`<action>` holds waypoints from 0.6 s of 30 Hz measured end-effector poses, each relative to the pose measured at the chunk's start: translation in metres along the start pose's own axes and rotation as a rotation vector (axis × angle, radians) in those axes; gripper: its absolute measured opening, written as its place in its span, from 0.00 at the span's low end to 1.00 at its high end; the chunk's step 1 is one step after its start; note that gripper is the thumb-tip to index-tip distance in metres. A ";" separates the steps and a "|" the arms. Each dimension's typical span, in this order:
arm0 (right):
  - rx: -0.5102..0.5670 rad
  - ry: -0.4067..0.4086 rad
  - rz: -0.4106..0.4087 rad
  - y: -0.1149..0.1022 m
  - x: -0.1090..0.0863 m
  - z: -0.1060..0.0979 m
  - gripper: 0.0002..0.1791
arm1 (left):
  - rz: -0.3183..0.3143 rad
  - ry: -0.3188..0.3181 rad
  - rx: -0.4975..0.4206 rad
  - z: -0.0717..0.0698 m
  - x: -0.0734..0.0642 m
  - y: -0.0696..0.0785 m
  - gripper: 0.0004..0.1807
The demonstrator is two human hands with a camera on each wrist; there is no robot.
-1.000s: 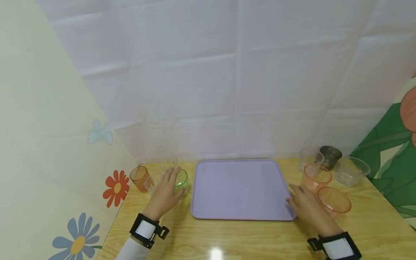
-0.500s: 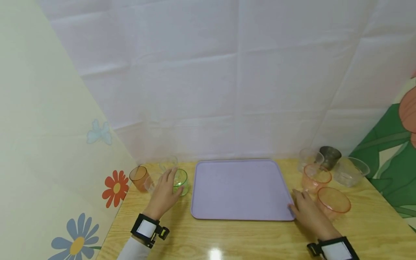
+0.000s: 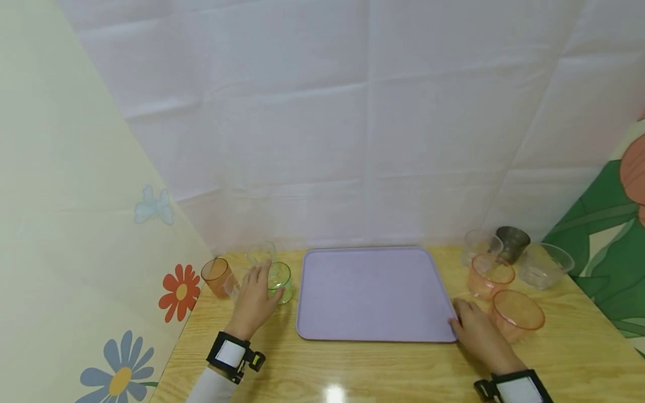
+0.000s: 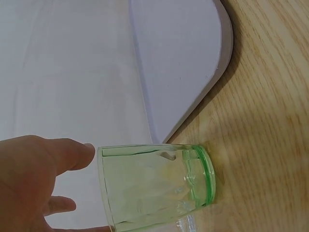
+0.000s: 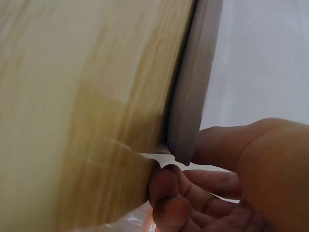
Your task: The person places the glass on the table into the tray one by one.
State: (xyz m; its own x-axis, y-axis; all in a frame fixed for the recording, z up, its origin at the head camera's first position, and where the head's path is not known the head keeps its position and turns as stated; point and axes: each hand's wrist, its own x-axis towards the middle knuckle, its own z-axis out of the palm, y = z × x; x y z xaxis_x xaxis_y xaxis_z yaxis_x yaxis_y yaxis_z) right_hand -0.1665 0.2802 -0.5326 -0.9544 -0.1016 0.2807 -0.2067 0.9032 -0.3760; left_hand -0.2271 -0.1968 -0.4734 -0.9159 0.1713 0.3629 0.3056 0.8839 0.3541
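Observation:
A purple tray [image 3: 375,296] lies flat on the wooden table. At its right edge, my right hand [image 3: 481,336] pinches the rim. In the right wrist view the thumb [image 5: 217,145] lies against the tray's side [image 5: 193,82], with curled fingers [image 5: 166,191] below it. Left of the tray, my left hand [image 3: 254,305] is spread beside a green transparent cup [image 3: 283,288]. The left wrist view has the thumb [image 4: 75,153] close to the rim of that green cup [image 4: 149,188]; whether it touches is unclear. Another fingertip reaches the rim's far side.
An amber cup [image 3: 216,277] and clear cups [image 3: 261,253] stand at the left. To the right are two orange bowls [image 3: 518,316] [image 3: 491,277], a dark grey cup [image 3: 513,243], a clear cup [image 3: 481,249] and a clear bowl [image 3: 544,266]. A white sheet [image 3: 363,140] hangs behind.
My right hand has shifted down along the tray's right edge, away from the rear orange bowl, and taken hold of the rim. My left hand has drawn slightly leftward off the green cup.

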 end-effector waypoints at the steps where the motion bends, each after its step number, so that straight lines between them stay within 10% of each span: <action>1: 0.004 -0.003 0.006 0.000 0.000 0.000 0.21 | -0.005 -0.002 -0.002 0.001 0.000 0.000 0.41; 18: 0.017 0.000 0.022 0.002 0.001 0.003 0.16 | -0.064 0.082 -0.042 0.016 0.001 0.000 0.41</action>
State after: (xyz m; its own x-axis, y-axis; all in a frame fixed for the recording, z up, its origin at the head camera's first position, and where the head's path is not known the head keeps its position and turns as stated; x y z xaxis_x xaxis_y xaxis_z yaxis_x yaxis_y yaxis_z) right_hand -0.1680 0.2807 -0.5359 -0.9589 -0.0816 0.2719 -0.1891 0.8979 -0.3976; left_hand -0.2321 -0.1895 -0.4871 -0.9101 0.0772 0.4071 0.2593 0.8725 0.4142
